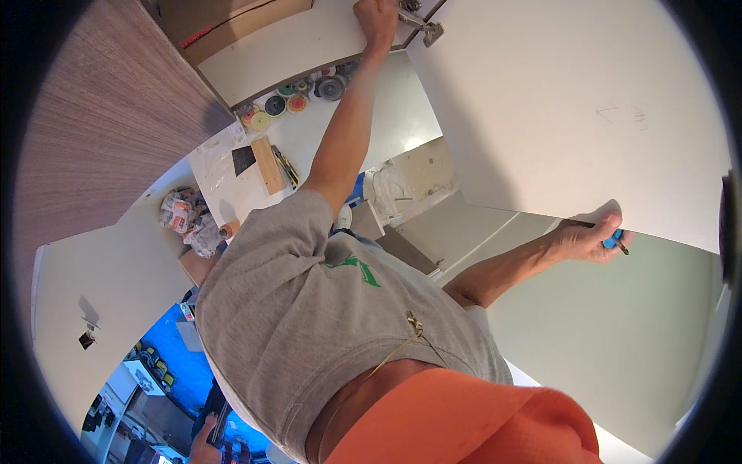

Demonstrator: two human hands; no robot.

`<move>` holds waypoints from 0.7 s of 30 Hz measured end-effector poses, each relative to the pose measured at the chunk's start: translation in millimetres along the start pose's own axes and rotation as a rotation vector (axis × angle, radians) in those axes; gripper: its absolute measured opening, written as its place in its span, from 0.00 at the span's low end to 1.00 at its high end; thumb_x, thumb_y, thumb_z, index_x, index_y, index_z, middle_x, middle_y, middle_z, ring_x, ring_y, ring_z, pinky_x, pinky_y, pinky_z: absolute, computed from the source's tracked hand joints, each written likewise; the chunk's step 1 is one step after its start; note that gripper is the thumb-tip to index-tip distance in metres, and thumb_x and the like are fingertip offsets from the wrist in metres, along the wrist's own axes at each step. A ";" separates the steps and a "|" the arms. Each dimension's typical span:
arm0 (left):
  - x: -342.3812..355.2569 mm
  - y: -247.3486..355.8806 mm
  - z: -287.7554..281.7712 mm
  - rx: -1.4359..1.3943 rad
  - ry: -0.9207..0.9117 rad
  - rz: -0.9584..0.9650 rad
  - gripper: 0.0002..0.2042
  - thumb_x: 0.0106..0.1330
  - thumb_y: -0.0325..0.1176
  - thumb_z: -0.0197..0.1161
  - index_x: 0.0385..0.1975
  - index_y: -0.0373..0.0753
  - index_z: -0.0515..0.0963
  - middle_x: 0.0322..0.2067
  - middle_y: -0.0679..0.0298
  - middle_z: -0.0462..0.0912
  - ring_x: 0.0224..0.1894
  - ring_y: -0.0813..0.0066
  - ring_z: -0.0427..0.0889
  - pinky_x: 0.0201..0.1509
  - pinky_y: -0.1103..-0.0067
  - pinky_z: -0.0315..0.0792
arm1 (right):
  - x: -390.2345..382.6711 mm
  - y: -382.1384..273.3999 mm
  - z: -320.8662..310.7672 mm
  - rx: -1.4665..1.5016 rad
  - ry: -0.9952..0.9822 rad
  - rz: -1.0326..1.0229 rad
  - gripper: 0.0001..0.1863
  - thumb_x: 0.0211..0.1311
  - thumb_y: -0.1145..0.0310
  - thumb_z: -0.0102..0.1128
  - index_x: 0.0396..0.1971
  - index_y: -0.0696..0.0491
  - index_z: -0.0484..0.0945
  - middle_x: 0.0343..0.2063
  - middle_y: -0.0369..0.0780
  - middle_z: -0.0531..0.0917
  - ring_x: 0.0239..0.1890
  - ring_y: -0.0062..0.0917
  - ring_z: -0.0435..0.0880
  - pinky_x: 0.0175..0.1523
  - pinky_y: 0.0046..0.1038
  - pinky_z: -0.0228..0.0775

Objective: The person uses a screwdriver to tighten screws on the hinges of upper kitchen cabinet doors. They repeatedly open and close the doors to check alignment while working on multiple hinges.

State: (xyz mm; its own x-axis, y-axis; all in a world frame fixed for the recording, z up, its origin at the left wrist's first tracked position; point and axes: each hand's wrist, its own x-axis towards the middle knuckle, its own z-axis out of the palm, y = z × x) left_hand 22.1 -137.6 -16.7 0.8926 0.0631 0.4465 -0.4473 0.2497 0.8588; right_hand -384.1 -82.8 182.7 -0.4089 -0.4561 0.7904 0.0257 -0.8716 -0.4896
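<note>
At the top, my left hand is inside an open cabinet, its fingers curled beside the metal hinge. What those fingers hold, if anything, is cut off by the view's edge. The white cabinet door stands swung open on the right, with faint pencil marks on its face. My right hand is closed at the door's edge, touching it. A screwdriver with a blue part and a dark tip sticks out of this hand.
Several round discs and a utility knife beside a wooden strip lie on the white worktop below. A wood-grain panel rises at left. Plastic bags sit lower left. Another person's hand shows at bottom left.
</note>
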 end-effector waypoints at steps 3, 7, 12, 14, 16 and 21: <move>1.7 3.4 7.0 -0.052 0.032 0.043 0.25 0.80 0.38 0.47 0.18 0.30 0.70 0.12 0.59 0.69 0.16 0.67 0.65 0.23 0.67 0.62 | 3.6 5.0 -2.7 -0.001 -0.096 -0.036 0.14 0.55 0.67 0.70 0.28 0.55 0.71 0.20 0.31 0.70 0.25 0.19 0.66 0.34 0.24 0.63; 9.2 10.3 8.9 0.008 -0.026 0.052 0.23 0.80 0.38 0.47 0.23 0.29 0.74 0.15 0.54 0.73 0.18 0.61 0.70 0.26 0.66 0.66 | 7.5 10.5 -4.0 0.008 -0.084 -0.014 0.10 0.55 0.68 0.65 0.28 0.56 0.72 0.17 0.30 0.65 0.22 0.18 0.59 0.31 0.22 0.54; 13.9 18.8 12.3 0.146 0.226 0.426 0.17 0.80 0.37 0.46 0.40 0.26 0.75 0.27 0.44 0.78 0.32 0.48 0.78 0.38 0.63 0.71 | 8.3 13.4 -5.5 0.007 -0.080 -0.052 0.09 0.54 0.69 0.62 0.27 0.56 0.72 0.16 0.29 0.61 0.21 0.17 0.54 0.28 0.23 0.46; 8.2 20.0 11.5 0.062 0.127 0.283 0.17 0.80 0.37 0.45 0.45 0.26 0.73 0.33 0.42 0.79 0.38 0.43 0.78 0.44 0.62 0.71 | 6.1 15.1 -6.4 -0.007 -0.061 -0.056 0.10 0.54 0.67 0.62 0.27 0.55 0.72 0.16 0.29 0.61 0.21 0.17 0.54 0.28 0.24 0.45; 2.6 19.4 8.9 -0.030 -0.073 0.048 0.17 0.80 0.37 0.45 0.44 0.26 0.74 0.33 0.42 0.79 0.38 0.43 0.78 0.44 0.62 0.71 | 5.7 18.9 -5.2 -0.028 -0.089 -0.081 0.14 0.55 0.62 0.64 0.26 0.55 0.71 0.16 0.29 0.60 0.21 0.17 0.55 0.29 0.24 0.47; 9.3 15.8 8.9 -0.094 -0.089 0.043 0.18 0.81 0.40 0.45 0.41 0.28 0.73 0.28 0.44 0.77 0.31 0.48 0.75 0.37 0.61 0.68 | 14.9 30.1 -1.0 -0.084 -0.009 -0.116 0.21 0.55 0.54 0.68 0.23 0.50 0.65 0.18 0.29 0.58 0.24 0.18 0.58 0.35 0.24 0.51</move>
State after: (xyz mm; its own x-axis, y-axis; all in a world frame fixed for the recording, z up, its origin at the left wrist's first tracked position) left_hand 22.9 -141.6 3.2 0.8622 -0.0090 0.5065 -0.4740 0.3384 0.8129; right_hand -390.3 -115.7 179.3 -0.3967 -0.3550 0.8465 -0.0976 -0.9006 -0.4234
